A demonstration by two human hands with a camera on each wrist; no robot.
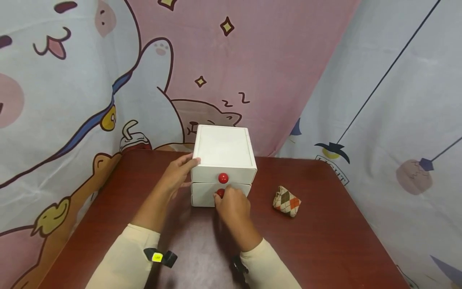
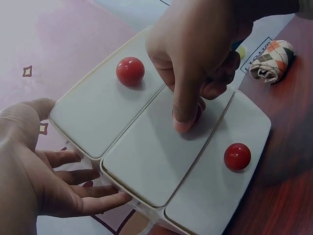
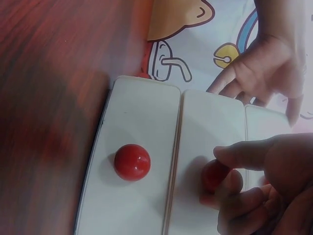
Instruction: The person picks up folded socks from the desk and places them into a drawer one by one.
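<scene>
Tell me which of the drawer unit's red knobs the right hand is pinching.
The middle knob: the right hand pinches it, while the top knob and bottom knob stand untouched.

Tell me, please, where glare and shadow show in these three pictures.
Head view: pale glare on the dark red tabletop near its front middle; left wrist view: the printed fabric backdrop washed out at upper left, a bright highlight on the top red knob; right wrist view: the tabletop darkly shadowed at left, the right hand and the middle red knob it pinches shaded.
</scene>
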